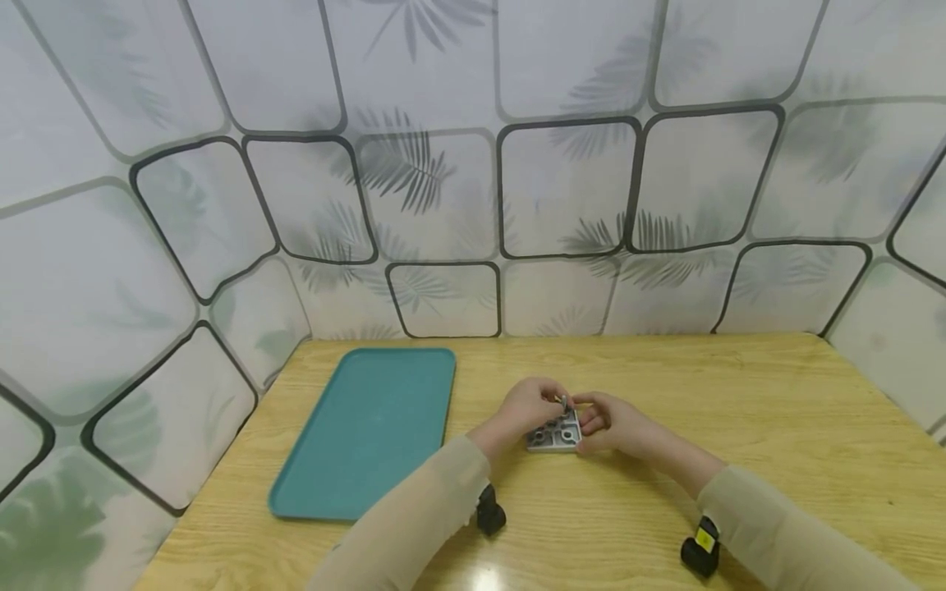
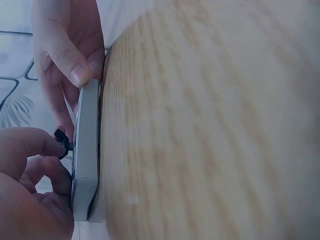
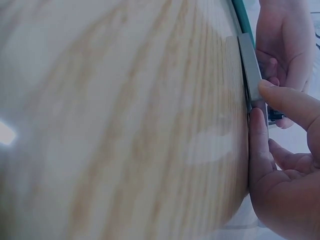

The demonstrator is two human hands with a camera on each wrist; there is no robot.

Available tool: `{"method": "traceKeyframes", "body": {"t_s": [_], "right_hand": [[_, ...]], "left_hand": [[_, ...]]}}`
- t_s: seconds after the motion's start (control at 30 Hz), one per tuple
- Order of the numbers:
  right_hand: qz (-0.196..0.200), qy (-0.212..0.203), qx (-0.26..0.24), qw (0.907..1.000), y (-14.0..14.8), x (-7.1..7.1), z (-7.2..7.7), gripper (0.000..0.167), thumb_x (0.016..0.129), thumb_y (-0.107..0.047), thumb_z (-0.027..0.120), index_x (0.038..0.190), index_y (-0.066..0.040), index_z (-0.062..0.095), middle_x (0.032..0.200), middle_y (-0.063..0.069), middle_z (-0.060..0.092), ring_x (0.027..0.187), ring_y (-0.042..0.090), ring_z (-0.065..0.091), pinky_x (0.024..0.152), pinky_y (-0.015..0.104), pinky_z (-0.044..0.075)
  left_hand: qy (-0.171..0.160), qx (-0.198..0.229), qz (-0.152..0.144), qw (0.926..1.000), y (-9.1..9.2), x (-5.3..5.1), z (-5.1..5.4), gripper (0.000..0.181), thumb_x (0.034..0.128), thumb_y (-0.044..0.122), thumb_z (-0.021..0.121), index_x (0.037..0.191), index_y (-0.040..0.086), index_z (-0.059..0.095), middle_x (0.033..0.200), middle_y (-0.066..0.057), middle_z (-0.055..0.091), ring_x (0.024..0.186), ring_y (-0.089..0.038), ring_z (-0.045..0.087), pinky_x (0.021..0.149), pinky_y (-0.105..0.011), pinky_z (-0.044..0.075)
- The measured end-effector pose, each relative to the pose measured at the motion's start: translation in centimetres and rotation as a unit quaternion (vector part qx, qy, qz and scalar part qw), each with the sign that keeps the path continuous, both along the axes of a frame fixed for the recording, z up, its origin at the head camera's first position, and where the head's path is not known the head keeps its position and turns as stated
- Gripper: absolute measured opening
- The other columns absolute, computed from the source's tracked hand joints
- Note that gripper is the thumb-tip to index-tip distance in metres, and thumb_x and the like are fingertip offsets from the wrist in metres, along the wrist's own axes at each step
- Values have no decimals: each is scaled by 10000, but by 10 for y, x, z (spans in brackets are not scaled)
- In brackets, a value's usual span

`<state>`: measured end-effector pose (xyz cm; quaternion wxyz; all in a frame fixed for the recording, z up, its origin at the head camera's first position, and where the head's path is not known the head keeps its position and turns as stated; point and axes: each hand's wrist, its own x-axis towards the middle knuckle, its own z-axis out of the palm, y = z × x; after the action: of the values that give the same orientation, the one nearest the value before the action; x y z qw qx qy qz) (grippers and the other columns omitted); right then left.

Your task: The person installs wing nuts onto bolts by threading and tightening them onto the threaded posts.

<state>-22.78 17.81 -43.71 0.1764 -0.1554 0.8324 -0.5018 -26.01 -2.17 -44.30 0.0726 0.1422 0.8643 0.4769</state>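
Observation:
A light grey square plate (image 1: pixel 565 437) with round holes and raised ribs lies on the wooden table in the head view. My left hand (image 1: pixel 530 406) pinches a small black wing screw (image 2: pixel 62 141) over the plate's upper face. Its short threaded shank meets the plate; how deep it sits is hidden. My right hand (image 1: pixel 619 427) grips the plate's right side. In the right wrist view, the thumb (image 3: pixel 272 92) presses on the plate's edge and a finger reaches to its underside. The left hand covers the plate's far left part in the head view.
A teal tray (image 1: pixel 373 427) lies on the table (image 1: pixel 739 410) to the left of the hands. Behind the table hangs a patterned curtain (image 1: pixel 562 189). Dark devices (image 1: pixel 490 513) are strapped at both wrists.

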Motion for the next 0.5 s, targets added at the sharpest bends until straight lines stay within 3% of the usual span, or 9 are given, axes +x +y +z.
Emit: {"method": "traceKeyframes", "body": {"t_s": [0.13, 0.27, 0.4, 0.5], "right_hand": [[1, -41, -3, 10000, -1, 2, 3, 862, 862, -13, 842, 1560, 127, 355, 1214, 207, 629, 1053, 223, 631, 853, 220, 535], [10, -40, 47, 10000, 0, 2, 3, 866, 864, -23, 852, 1562, 119, 358, 1207, 193, 623, 1055, 228, 627, 866, 240, 533], [-5, 4, 91, 10000, 0, 2, 2, 862, 858, -27, 854, 1555, 115, 367, 1193, 178, 615, 1055, 229, 622, 882, 253, 522], [-14, 20, 95, 10000, 0, 1, 1, 867, 855, -29, 851, 1559, 112, 365, 1191, 176, 615, 1060, 229, 622, 886, 258, 517]], "left_hand": [[-100, -33, 35, 9999, 0, 2, 3, 175, 888, 8, 710, 1015, 94, 793, 802, 32, 564, 737, -106, 481, 652, -220, 378], [-269, -17, 135, 9995, -1, 2, 3, 247, 914, 162, 803, 1146, 116, 731, 875, 6, 571, 756, -119, 500, 632, -223, 404], [-273, 16, 406, 9988, 2, 5, 3, 364, 897, 339, 864, 1116, 107, 688, 927, -17, 626, 776, -119, 542, 633, -211, 433], [-182, 112, 664, 9976, 4, 6, 2, 366, 881, 337, 883, 1050, 93, 671, 901, -15, 634, 748, -105, 547, 622, -197, 437]]}}
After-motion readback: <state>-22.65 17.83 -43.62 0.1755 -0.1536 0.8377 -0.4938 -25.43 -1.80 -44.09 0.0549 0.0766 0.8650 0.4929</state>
